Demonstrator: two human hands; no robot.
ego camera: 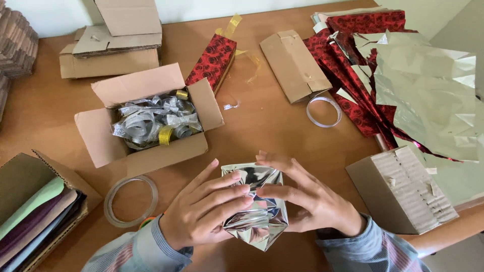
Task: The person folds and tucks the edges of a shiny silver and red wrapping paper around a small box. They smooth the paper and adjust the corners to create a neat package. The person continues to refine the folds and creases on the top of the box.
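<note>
A small box wrapped in crinkled silver foil (257, 211) lies on the wooden table (272, 126) near its front edge. My left hand (201, 209) presses on the foil from the left, fingers spread across its top. From the right, my right hand (302, 199) covers the other side, fingertips meeting the left ones over the middle. Both hands hold the foil down against the box.
An open cardboard box (146, 146) of silver and gold ribbon sits behind the hands. Tape rolls (130, 200) (323, 111), a red rose-patterned wrapped box (212, 60), plain cardboard boxes (295, 63) (403, 189), foil sheets (428, 95) and a box of coloured paper (35, 216) surround them.
</note>
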